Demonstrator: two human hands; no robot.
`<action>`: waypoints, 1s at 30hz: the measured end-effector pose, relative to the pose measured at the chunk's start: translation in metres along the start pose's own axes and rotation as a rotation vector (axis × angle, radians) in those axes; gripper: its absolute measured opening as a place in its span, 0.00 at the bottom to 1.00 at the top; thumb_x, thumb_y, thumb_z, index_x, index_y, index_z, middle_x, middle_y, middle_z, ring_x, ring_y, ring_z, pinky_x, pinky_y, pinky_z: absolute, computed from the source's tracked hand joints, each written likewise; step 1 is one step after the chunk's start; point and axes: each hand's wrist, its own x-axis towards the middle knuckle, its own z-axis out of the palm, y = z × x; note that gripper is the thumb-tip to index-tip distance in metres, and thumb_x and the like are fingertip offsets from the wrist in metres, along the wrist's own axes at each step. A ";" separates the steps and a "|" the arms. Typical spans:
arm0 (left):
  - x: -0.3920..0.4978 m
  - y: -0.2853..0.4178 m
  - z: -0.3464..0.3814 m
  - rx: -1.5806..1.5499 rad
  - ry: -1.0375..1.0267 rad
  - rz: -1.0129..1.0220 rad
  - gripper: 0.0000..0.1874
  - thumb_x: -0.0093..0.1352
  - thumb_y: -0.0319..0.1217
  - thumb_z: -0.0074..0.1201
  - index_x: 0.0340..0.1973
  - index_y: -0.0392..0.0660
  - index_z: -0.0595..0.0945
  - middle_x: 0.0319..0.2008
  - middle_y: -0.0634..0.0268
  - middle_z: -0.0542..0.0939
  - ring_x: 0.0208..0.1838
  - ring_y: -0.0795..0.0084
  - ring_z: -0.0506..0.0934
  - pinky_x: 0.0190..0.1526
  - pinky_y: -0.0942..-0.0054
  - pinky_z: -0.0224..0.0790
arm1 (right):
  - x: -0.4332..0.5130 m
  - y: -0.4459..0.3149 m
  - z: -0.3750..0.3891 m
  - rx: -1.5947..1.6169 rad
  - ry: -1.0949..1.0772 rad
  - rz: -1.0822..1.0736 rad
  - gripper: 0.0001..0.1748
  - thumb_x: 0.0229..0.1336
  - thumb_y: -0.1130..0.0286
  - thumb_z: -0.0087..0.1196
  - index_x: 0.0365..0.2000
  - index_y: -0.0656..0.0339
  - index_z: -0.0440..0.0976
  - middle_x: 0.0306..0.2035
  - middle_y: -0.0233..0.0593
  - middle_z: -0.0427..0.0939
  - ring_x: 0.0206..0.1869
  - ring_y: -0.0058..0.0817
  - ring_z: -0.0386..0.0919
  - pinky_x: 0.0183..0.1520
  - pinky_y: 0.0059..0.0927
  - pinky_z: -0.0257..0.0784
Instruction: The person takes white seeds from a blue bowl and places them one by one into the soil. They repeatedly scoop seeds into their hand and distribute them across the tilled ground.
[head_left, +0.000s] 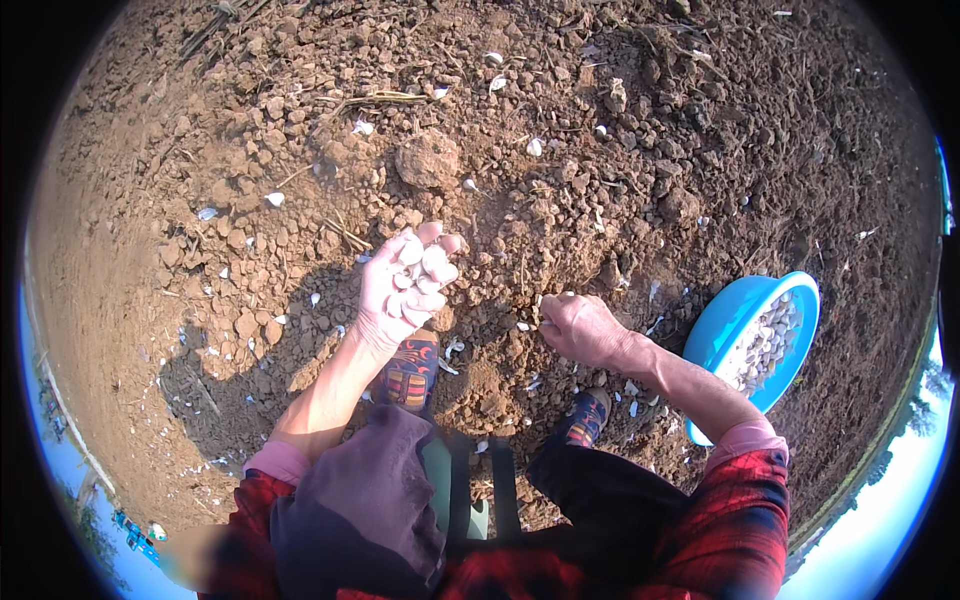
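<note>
Several pale garlic cloves (420, 274) lie heaped in my left hand (401, 289), its palm turned up and fingers curled around them above my left shoe. My right hand (577, 326) is down close to the soil on the right, its back to the camera, fingers bent together. Small pale pieces show at its fingertips; whether it grips a clove is unclear. Beyond my right forearm a tilted blue plastic basin (705, 326) holds many garlic cloves (765, 349). Single cloves lie scattered on the soil ahead, one of them a white clove (534, 147).
Cloddy brown soil (300, 82) with dry stalks surrounds me. A large clod (427, 159) lies ahead of my left hand. My patterned left shoe (409, 371) and right shoe (589, 416) stand either side of a soil mound (480, 397). Papery white bits litter the ground.
</note>
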 end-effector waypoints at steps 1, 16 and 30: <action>-0.004 0.000 0.000 0.045 0.099 0.055 0.17 0.74 0.40 0.41 0.46 0.40 0.78 0.45 0.51 0.78 0.30 0.74 0.74 0.15 0.85 0.65 | -0.001 0.011 -0.023 0.069 0.203 -0.048 0.05 0.54 0.74 0.49 0.26 0.64 0.66 0.16 0.42 0.73 0.18 0.36 0.75 0.22 0.40 0.72; -0.001 0.012 -0.001 0.060 0.124 0.074 0.18 0.74 0.40 0.41 0.48 0.41 0.78 0.45 0.52 0.77 0.33 0.70 0.76 0.15 0.83 0.66 | 0.082 0.187 -0.187 -0.377 0.626 0.447 0.05 0.46 0.76 0.49 0.26 0.61 0.75 0.26 0.49 0.79 0.32 0.48 0.78 0.38 0.44 0.73; 0.025 0.001 0.023 0.332 0.157 -0.038 0.23 0.75 0.46 0.38 0.53 0.40 0.74 0.43 0.54 0.79 0.32 0.74 0.74 0.16 0.84 0.64 | 0.066 0.003 -0.128 0.078 0.653 -0.173 0.06 0.58 0.69 0.56 0.33 0.61 0.77 0.29 0.39 0.78 0.30 0.31 0.79 0.35 0.33 0.76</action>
